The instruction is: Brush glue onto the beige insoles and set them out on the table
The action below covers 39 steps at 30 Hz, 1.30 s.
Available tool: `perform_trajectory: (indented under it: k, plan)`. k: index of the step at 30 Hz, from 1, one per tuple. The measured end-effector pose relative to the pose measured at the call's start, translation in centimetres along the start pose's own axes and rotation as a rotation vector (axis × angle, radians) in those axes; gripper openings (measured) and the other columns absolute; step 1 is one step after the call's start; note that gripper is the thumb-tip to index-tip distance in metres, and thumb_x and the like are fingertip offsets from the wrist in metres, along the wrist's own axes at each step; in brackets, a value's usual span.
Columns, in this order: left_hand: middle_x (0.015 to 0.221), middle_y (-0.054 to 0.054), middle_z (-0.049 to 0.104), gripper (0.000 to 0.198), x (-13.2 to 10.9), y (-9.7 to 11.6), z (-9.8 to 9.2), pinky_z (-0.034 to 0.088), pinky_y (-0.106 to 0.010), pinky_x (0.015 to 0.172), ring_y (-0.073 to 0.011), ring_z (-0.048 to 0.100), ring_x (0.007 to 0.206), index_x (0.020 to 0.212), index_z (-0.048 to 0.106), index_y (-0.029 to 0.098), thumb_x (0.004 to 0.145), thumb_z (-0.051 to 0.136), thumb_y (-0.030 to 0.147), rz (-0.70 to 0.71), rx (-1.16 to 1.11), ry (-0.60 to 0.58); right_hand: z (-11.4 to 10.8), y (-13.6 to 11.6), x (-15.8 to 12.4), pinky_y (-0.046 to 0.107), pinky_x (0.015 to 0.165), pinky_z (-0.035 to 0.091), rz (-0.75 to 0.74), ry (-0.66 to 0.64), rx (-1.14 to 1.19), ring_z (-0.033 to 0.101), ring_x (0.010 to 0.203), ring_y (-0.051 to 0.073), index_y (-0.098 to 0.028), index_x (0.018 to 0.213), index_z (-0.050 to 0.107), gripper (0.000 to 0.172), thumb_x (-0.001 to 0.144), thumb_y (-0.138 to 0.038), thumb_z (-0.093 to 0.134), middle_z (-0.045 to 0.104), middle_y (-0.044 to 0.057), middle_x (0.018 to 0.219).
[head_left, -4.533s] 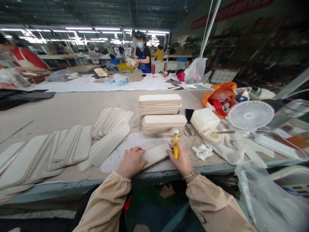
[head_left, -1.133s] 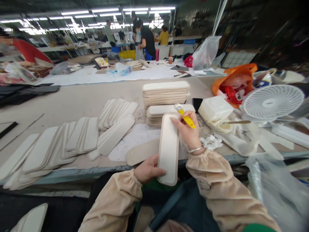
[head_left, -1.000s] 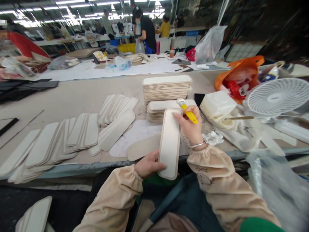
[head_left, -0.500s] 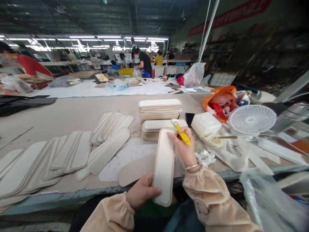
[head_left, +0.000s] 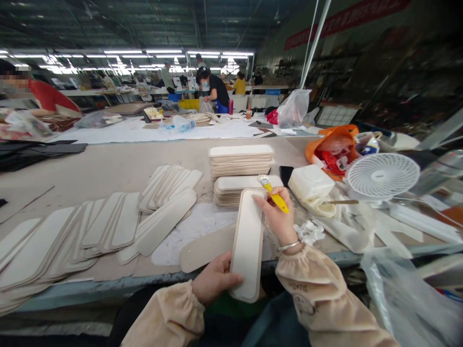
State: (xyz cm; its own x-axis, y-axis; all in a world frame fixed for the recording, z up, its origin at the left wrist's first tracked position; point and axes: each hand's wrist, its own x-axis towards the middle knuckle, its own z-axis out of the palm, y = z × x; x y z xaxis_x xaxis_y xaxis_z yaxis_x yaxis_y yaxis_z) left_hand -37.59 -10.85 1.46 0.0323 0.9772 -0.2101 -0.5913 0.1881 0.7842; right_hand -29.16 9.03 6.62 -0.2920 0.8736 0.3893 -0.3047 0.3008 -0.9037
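A long, round-cornered off-white panel (head_left: 247, 246) is tilted up between my hands at the table's front edge. My left hand (head_left: 217, 278) grips its lower left side, thumb on the face. At the upper right edge, my right hand (head_left: 278, 214) presses a thumb on the panel and also carries a yellow-handled brush (head_left: 278, 198), bristles pointing up. Beneath, a plain beige panel (head_left: 202, 249) lies on a pale sheet (head_left: 170, 241). Behind it stand two neat stacks of panels, a nearer stack (head_left: 231, 193) and a farther stack (head_left: 240, 161).
Fanned-out panels (head_left: 108, 221) cover the left of the table. To the right are a white plastic container (head_left: 311, 183), a white fan (head_left: 383, 176), an orange bag (head_left: 314, 149) and a phone (head_left: 286, 174). Co-workers stand at farther tables, one in black (head_left: 219, 91).
The view has shifted slightly, so everything sits a little to the right and higher. Both hands keep their hold on the panel, and the brush stays in the right hand.
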Motion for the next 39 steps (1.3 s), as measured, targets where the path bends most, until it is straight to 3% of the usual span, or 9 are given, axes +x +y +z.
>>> perform_trajectory:
  k: [9,29,39]
  plan:
    - [0.083,-0.009,0.075,0.042,0.3,0.3,0.2,0.053,-0.026,0.068,-0.0177,0.068,0.072,0.099,0.072,0.011,0.070,0.082,0.039,-0.048,-0.028,0.175,0.1,0.8,0.1,0.023,0.056,0.035,-0.086,-0.035,-0.045,0.039,0.056,0.010,-0.025,0.086,0.044,0.039,0.072,-0.031,0.079,0.041,-0.009,0.066]
    - [0.090,-0.012,0.076,0.046,-0.1,0.6,0.6,0.054,-0.029,0.070,-0.0202,0.070,0.074,0.107,0.072,0.012,0.071,0.081,0.039,0.029,-0.032,0.127,0.1,0.3,-0.3,0.022,0.052,0.031,-0.045,-0.007,-0.107,0.035,0.053,0.009,-0.024,0.089,0.045,0.038,0.074,-0.030,0.079,0.038,-0.010,0.064]
    - [0.083,-0.010,0.075,0.044,0.3,1.0,1.0,0.051,-0.026,0.067,-0.0161,0.066,0.069,0.096,0.074,0.011,0.066,0.084,0.043,0.081,-0.058,0.312,0.9,-0.7,-1.2,0.023,0.053,0.032,-0.042,-0.051,-0.065,0.036,0.055,0.010,-0.025,0.089,0.045,0.037,0.075,-0.032,0.079,0.039,-0.009,0.067]
